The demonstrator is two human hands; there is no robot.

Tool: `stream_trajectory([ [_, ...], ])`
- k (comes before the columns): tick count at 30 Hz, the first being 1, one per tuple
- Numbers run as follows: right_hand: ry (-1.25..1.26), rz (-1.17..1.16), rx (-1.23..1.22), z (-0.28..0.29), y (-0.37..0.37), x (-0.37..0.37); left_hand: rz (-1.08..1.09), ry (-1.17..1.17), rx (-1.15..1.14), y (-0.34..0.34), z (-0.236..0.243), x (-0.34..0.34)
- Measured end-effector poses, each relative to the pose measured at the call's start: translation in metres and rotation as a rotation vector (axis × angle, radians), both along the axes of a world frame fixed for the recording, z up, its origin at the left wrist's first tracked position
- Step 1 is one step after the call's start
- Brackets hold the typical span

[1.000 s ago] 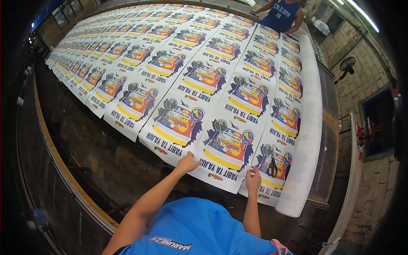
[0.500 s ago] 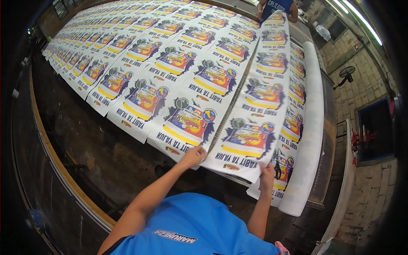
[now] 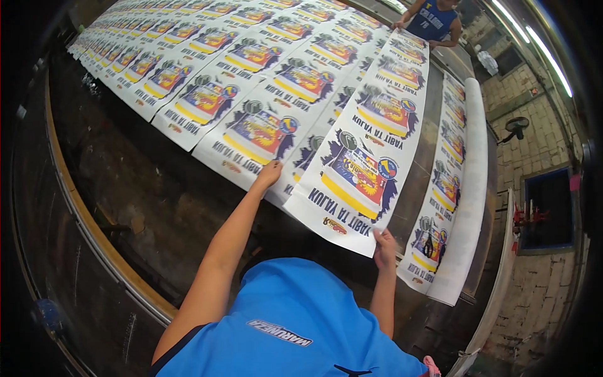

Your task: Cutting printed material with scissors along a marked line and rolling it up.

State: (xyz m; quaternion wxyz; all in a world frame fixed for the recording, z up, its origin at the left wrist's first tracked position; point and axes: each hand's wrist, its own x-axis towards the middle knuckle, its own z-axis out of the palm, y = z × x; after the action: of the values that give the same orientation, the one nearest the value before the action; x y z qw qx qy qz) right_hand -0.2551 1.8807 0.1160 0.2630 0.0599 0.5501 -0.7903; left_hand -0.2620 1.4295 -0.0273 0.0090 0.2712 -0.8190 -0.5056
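A long white paper strip [image 3: 342, 217] with a repeated colourful print hangs lifted at its near end. My right hand [image 3: 385, 247] pinches its near right corner. My left hand [image 3: 270, 173] is closed at the near edge of the printed sheets [image 3: 251, 135] on the table, apart from the strip's left corner; whether it grips a sheet is unclear. At the far end, a co-worker [image 3: 432, 24] in a blue sleeveless top has hands at the strip's other end. The strip partly covers the sheets beneath it.
Right of the strip, another printed length [image 3: 447, 182] lies beside a white roll [image 3: 470, 188], with black-handled scissors [image 3: 428, 245] on it. The dark table surface [image 3: 419, 166] shows between. A wooden-edged bench [image 3: 81, 232] runs along the left; a fan [image 3: 517, 127] stands by the brick wall.
The strip has shifted left over the neighbouring sheets, baring table surface on its right. My left hand has moved up and left, off the strip's corner; the co-worker has come further into view.
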Motion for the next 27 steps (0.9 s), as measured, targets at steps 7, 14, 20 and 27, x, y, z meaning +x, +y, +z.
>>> stream_trajectory([
  [7,-0.049,0.022,0.579,-0.085,-0.06,0.009,-0.155,-0.183,0.322,-0.014,0.011,-0.015],
  [14,-0.099,0.011,0.768,-0.089,-0.071,0.023,-0.263,-0.008,-0.142,0.034,0.038,0.017],
  [20,-0.155,-0.084,0.558,-0.102,-0.038,0.026,-0.342,0.316,-0.079,0.049,0.146,0.012],
  [27,-0.002,-0.164,0.285,-0.105,-0.101,0.011,-0.327,0.386,-0.052,-0.033,0.24,0.022],
])
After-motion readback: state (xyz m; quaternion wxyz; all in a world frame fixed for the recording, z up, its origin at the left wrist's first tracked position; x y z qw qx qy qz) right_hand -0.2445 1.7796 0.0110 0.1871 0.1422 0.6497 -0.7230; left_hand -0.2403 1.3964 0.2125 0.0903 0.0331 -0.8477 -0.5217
